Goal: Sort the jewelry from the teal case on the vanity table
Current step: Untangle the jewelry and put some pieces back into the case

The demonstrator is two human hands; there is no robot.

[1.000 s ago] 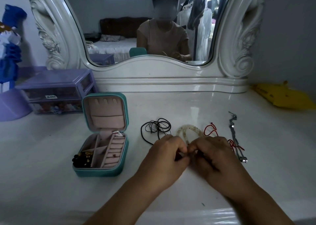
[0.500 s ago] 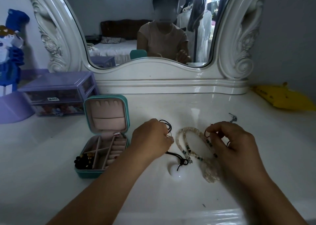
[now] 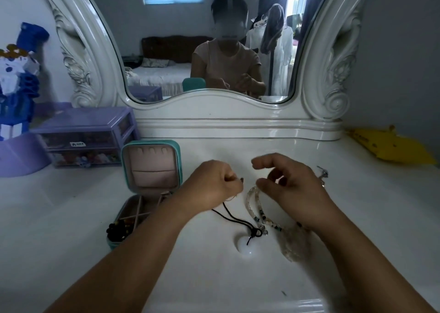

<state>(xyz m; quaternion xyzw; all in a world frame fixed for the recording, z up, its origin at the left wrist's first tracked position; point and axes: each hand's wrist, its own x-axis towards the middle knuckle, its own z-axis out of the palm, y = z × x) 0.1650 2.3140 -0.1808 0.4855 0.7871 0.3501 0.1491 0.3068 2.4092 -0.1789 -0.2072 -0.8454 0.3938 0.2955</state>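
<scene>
Risk: your left hand [image 3: 212,185] grips the thin black cord [image 3: 234,215] of the white round stone pendant [image 3: 247,246], which lies on the glossy white vanity top [image 3: 214,284] below and right of that grip. The cord's knot touches the pale beaded strand [image 3: 256,208]; any pull could snag and drag both. Your right hand [image 3: 290,189] hovers palm-down over the strand's upper end, fingers loosely curled, apparently holding nothing. The open teal jewelry case [image 3: 152,170] sits just left of the grip.
</scene>
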